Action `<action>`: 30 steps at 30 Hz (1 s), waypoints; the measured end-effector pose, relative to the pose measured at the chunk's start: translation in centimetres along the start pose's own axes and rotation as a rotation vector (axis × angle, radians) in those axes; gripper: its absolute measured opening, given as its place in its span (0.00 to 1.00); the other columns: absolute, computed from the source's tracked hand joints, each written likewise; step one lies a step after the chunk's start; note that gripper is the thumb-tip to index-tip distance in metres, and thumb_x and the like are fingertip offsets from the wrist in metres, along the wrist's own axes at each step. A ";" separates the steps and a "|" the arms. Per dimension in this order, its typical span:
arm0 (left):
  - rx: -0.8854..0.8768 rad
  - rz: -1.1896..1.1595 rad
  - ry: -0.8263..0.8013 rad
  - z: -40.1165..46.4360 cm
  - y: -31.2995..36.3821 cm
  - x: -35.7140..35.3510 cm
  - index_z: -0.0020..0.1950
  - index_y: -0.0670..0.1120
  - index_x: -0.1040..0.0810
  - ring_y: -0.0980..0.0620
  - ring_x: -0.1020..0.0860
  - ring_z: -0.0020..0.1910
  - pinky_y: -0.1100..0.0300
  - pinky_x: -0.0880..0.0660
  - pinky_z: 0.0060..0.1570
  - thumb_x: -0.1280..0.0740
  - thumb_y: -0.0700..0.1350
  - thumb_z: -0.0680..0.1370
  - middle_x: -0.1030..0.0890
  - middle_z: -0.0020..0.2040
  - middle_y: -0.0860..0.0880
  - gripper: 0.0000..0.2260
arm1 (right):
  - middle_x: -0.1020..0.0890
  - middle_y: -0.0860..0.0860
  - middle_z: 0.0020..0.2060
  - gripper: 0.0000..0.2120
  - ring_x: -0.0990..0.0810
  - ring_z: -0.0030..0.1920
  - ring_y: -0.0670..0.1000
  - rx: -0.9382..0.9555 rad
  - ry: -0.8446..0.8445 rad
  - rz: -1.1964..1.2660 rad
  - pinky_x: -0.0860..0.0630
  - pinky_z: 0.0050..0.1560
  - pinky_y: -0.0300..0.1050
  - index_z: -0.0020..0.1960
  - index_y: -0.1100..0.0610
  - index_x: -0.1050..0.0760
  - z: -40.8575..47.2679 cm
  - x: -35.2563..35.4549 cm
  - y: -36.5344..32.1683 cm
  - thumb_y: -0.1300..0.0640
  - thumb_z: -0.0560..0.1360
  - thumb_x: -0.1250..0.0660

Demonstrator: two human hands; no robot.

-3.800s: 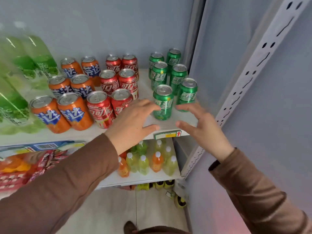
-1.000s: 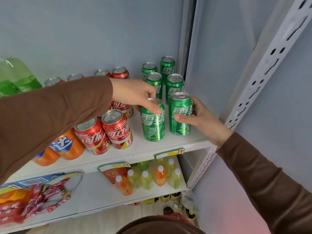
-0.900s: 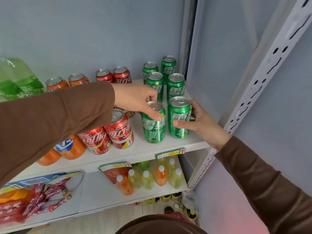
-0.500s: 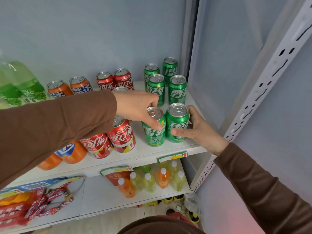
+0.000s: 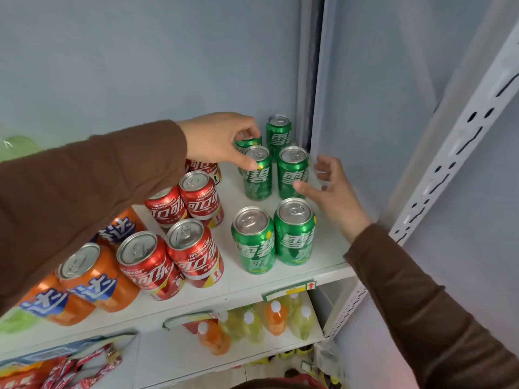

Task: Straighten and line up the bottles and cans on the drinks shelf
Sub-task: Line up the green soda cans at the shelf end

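Well along on the green side, by the look of it: front green pair (image 5: 273, 238) standing upright side by side near the shelf (image 5: 280, 279) edge, squared up; middle green pair (image 5: 276, 172) now being handled, back green cans (image 5: 278, 133) behind them seemingly yet to be checked. Left to do, as a guess: middle and back green rows, then red cans (image 5: 182, 234), which stand in rough pairs, possibly not square to the edge, and orange cans (image 5: 84, 279) at far left, partly hidden under the sleeve. Left hand (image 5: 219, 138) reaching over the red cans, thumb and fingers curled round the rim of the middle-left green can (image 5: 257, 172), pinching it near the top. Right hand (image 5: 334, 192) spread wide, fingers loosely bent, holding nothing; thumb tip at or just touching the side of the middle-right green can (image 5: 292, 171), fingers behind it toward the wall, contact there unclear. Both middle cans upright, almost touching, between the two hands, well back from the front pair. Small bottles (image 5: 269, 318) on the shelf below, outside this step.
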State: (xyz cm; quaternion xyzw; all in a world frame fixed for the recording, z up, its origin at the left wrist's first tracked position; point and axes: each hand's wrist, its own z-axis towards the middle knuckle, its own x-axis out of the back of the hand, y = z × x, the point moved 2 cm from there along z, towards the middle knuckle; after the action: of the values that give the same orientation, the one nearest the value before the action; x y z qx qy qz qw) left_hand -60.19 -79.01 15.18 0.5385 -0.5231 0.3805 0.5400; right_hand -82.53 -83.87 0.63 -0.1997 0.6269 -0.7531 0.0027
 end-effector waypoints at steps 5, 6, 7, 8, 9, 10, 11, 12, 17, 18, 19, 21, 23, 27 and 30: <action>-0.011 0.107 -0.062 4.0 -1.7 -1.7 0.73 0.51 0.32 0.49 0.27 0.62 0.51 0.28 0.62 0.27 0.62 0.71 0.26 0.66 0.49 0.35 | 0.28 0.53 0.69 0.49 0.28 0.68 0.52 -0.056 -0.082 -0.009 0.29 0.69 0.54 0.75 0.54 0.41 2.6 -1.7 0.8 0.49 0.63 0.18; -0.014 0.097 -0.073 4.6 -1.9 -2.0 0.73 0.50 0.32 0.49 0.27 0.61 0.52 0.28 0.62 0.27 0.61 0.71 0.26 0.66 0.49 0.35 | 0.27 0.52 0.68 0.47 0.27 0.66 0.51 -0.056 -0.101 0.005 0.29 0.67 0.51 0.75 0.54 0.40 2.9 -2.0 0.7 0.51 0.64 0.17; -0.014 0.083 -0.082 5.1 -2.1 -2.3 0.73 0.50 0.32 0.50 0.26 0.60 0.52 0.28 0.61 0.26 0.61 0.71 0.26 0.66 0.49 0.34 | 0.26 0.51 0.66 0.45 0.26 0.65 0.50 -0.056 -0.115 0.019 0.29 0.66 0.48 0.74 0.54 0.40 3.0 -2.2 0.7 0.54 0.66 0.18; -0.015 0.067 -0.090 5.5 -2.3 -2.6 0.72 0.50 0.31 0.50 0.25 0.59 0.53 0.27 0.59 0.26 0.61 0.71 0.25 0.64 0.50 0.33 | 0.25 0.50 0.64 0.44 0.26 0.63 0.49 -0.053 -0.120 0.032 0.29 0.65 0.46 0.74 0.54 0.40 3.2 -2.3 0.7 0.56 0.66 0.18; -0.017 0.049 -0.096 5.9 -2.4 -3.0 0.71 0.50 0.30 0.51 0.25 0.57 0.54 0.26 0.57 0.26 0.61 0.71 0.24 0.63 0.51 0.32 | 0.24 0.50 0.62 0.43 0.25 0.62 0.48 -0.052 -0.120 0.044 0.28 0.65 0.46 0.74 0.54 0.39 3.3 -2.5 0.8 0.57 0.67 0.19; -0.023 0.029 -0.100 6.2 -2.5 -3.3 0.69 0.51 0.28 0.51 0.24 0.55 0.55 0.26 0.56 0.26 0.60 0.71 0.23 0.61 0.51 0.30 | 0.23 0.50 0.61 0.41 0.24 0.61 0.49 -0.059 -0.121 0.057 0.27 0.65 0.47 0.73 0.54 0.38 3.4 -2.6 1.0 0.58 0.67 0.19; -0.028 0.005 -0.101 6.5 -2.7 -3.5 0.67 0.51 0.27 0.51 0.23 0.54 0.55 0.25 0.54 0.26 0.60 0.71 0.22 0.59 0.52 0.27 | 0.22 0.50 0.61 0.39 0.23 0.60 0.49 -0.070 -0.122 0.075 0.26 0.65 0.49 0.72 0.55 0.37 3.6 -2.6 1.1 0.58 0.67 0.19; -0.032 -0.026 -0.099 6.7 -2.9 -3.7 0.65 0.51 0.26 0.51 0.22 0.53 0.56 0.25 0.53 0.26 0.59 0.71 0.22 0.57 0.53 0.25 | 0.21 0.50 0.60 0.38 0.21 0.59 0.50 -0.079 -0.123 0.095 0.25 0.65 0.51 0.71 0.55 0.35 3.7 -2.7 1.4 0.59 0.68 0.19; 0.001 -0.197 -0.117 7.1 -4.0 -3.4 0.59 0.51 0.23 0.52 0.20 0.52 0.55 0.24 0.54 0.25 0.56 0.72 0.19 0.55 0.53 0.20 | 0.17 0.50 0.57 0.30 0.18 0.59 0.52 -0.088 -0.096 0.255 0.20 0.60 0.50 0.65 0.51 0.29 4.0 -2.8 1.7 0.62 0.68 0.20; 0.019 -0.249 -0.129 7.1 -4.3 -3.1 0.60 0.49 0.22 0.51 0.20 0.53 0.56 0.24 0.54 0.26 0.55 0.73 0.18 0.55 0.51 0.19 | 0.17 0.49 0.56 0.28 0.18 0.58 0.51 -0.098 -0.101 0.299 0.19 0.58 0.47 0.64 0.50 0.28 4.0 -2.8 1.4 0.62 0.69 0.21; 0.041 -0.328 -0.150 7.0 -4.5 -2.7 0.61 0.47 0.22 0.50 0.19 0.54 0.58 0.23 0.53 0.27 0.54 0.75 0.18 0.56 0.49 0.19 | 0.16 0.48 0.56 0.26 0.17 0.57 0.50 -0.108 -0.113 0.343 0.19 0.57 0.45 0.63 0.51 0.26 4.1 -2.7 1.2 0.60 0.69 0.21; 0.082 -0.500 -0.208 6.7 -5.0 -1.9 0.63 0.44 0.21 0.50 0.19 0.55 0.61 0.22 0.51 0.31 0.53 0.77 0.18 0.58 0.45 0.18 | 0.15 0.49 0.56 0.25 0.16 0.57 0.51 -0.122 -0.133 0.403 0.20 0.58 0.46 0.65 0.52 0.24 4.3 -2.6 0.6 0.55 0.70 0.22; 0.107 -0.611 -0.262 6.3 -5.5 -1.5 0.63 0.43 0.21 0.47 0.18 0.57 0.55 0.21 0.56 0.31 0.57 0.76 0.17 0.59 0.44 0.22 | 0.14 0.49 0.57 0.25 0.15 0.56 0.50 -0.154 -0.152 0.436 0.21 0.60 0.48 0.65 0.51 0.23 4.4 -2.7 0.0 0.50 0.70 0.23; 0.149 -0.677 -0.324 5.8 -6.1 -1.8 0.65 0.44 0.21 0.42 0.20 0.61 0.47 0.24 0.64 0.33 0.61 0.75 0.17 0.60 0.43 0.26 | 0.13 0.52 0.54 0.20 0.15 0.55 0.54 -0.221 -0.210 0.502 0.20 0.59 0.52 0.64 0.53 0.21 4.4 -3.0 -0.6 0.47 0.75 0.28; 0.168 -0.644 -0.343 5.5 -5.9 -2.1 0.64 0.46 0.21 0.42 0.20 0.60 0.52 0.21 0.59 0.36 0.61 0.77 0.17 0.59 0.44 0.23 | 0.13 0.55 0.54 0.22 0.15 0.56 0.58 -0.263 -0.235 0.510 0.21 0.62 0.55 0.63 0.56 0.20 4.3 -3.4 -0.5 0.44 0.74 0.28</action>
State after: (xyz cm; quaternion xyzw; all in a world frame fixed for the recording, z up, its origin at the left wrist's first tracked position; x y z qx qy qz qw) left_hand -55.65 -84.86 11.30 0.7738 -0.3767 0.1370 0.4904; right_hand -77.99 -86.96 0.70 -0.1205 0.7442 -0.6124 0.2380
